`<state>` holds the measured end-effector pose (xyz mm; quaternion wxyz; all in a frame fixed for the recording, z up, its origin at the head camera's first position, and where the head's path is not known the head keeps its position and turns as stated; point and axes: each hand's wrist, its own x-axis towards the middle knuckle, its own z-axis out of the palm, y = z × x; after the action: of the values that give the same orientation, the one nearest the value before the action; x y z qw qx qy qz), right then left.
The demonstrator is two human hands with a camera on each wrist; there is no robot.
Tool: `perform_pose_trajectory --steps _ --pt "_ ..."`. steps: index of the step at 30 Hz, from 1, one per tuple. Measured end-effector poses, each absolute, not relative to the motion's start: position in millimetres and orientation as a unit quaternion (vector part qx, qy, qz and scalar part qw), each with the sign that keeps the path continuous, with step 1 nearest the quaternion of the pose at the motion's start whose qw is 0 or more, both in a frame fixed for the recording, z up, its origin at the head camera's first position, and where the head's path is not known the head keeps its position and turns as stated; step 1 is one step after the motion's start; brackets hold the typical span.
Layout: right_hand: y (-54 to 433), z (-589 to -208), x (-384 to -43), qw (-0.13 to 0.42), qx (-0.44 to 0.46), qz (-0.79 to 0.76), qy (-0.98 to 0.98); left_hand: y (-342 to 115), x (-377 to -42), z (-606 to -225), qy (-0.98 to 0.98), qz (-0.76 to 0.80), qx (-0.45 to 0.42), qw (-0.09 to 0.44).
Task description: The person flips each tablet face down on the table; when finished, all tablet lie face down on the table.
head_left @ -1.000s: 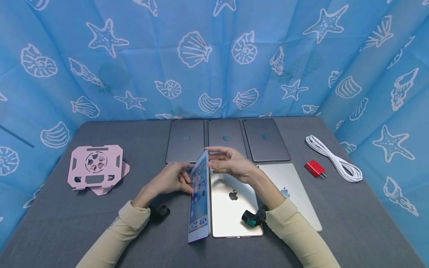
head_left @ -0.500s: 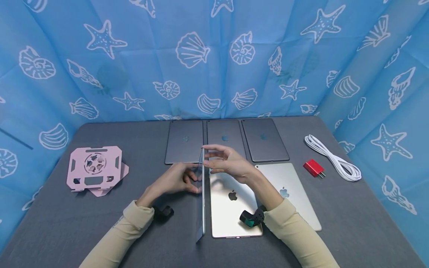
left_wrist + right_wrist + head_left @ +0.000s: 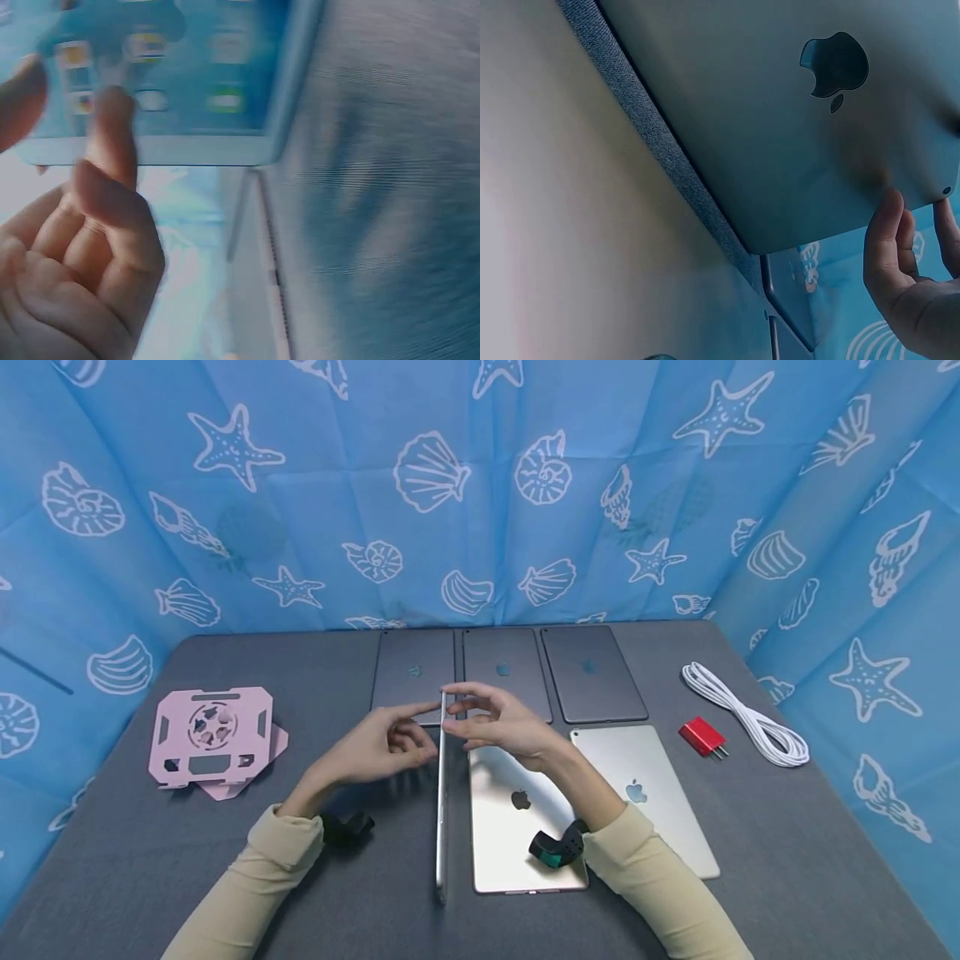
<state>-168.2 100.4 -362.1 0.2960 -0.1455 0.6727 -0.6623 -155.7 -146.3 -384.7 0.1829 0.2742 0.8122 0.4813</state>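
Note:
A tablet [image 3: 441,802] stands upright on its long edge on the grey table, its lit screen [image 3: 187,67] facing left and its silver back [image 3: 765,135] with a dark apple logo facing right. On the screen side, my left hand [image 3: 382,745] has its index finger stretched to the far end and its thumb at the glass. Its other fingers are bent. My right hand [image 3: 506,727] holds the tablet's far upper corner, index fingertip on the edge and thumb at the back. Beside it lies a gold tablet [image 3: 525,835], logo up, partly under my right arm.
A silver tablet [image 3: 652,793] lies right of the gold one. Three dark grey tablets [image 3: 412,668] form a row at the back. On the left is a pink stand [image 3: 212,735]; on the right are a red charger plug [image 3: 702,736] and a coiled white cable [image 3: 742,714].
The tablet has tilted from leaning with its screen visible to standing edge-on, and shifted slightly left. My left hand has moved back a little, its index finger straightening; my right hand has followed the tablet leftward.

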Motion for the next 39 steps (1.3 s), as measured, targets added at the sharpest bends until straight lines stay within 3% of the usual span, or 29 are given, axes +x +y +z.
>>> perform_pose_trajectory --steps 9,21,39 --pt "99 -366 -168 0.296 -0.158 -0.66 0.672 -146 -152 -358 0.779 0.537 0.288 0.148" --pt "97 -382 -166 0.334 -0.192 -0.54 0.748 -150 -149 -353 0.789 0.522 0.27 0.178" --pt "89 -388 -158 0.29 -0.221 -0.412 0.835 -163 -154 -351 0.769 0.536 0.262 0.23"
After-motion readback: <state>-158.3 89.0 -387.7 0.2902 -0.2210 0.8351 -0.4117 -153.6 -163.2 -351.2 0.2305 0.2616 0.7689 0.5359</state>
